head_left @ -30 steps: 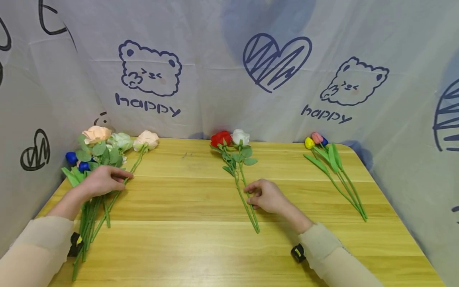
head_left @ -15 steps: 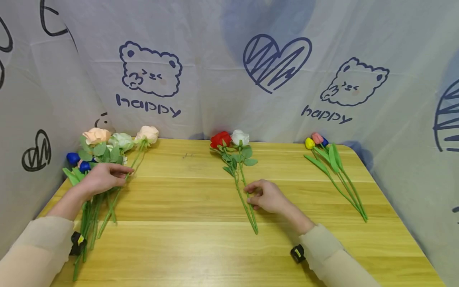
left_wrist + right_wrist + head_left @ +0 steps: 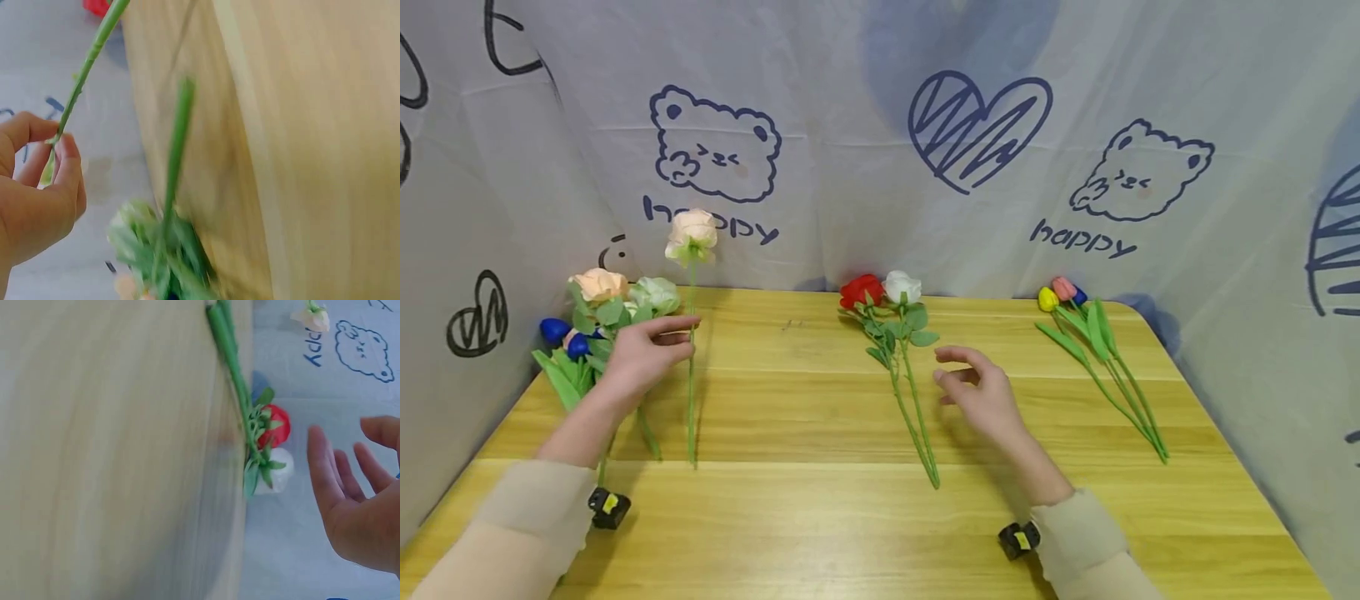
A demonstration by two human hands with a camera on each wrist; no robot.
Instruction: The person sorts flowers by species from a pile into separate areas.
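Note:
A pale cream rose stands nearly upright in my left hand, its green stem pinched between thumb and fingers in the left wrist view. Behind that hand lies a bunch with a peach rose, a pale green rose and blue tulips; the forearm hides part of its stems. My right hand is held with parted fingers and nothing in them. It hovers just right of a red rose and a white rose, whose stems lie side by side.
At the right of the wooden table lie a yellow tulip, a pink tulip and a blue one, stems toward the front. A printed cloth hangs along the table's back edge and both sides.
My left hand has lifted the cream rose up from beside the left bunch, moving slightly right. My right hand has let go of the white rose's stem and drawn back to the right.

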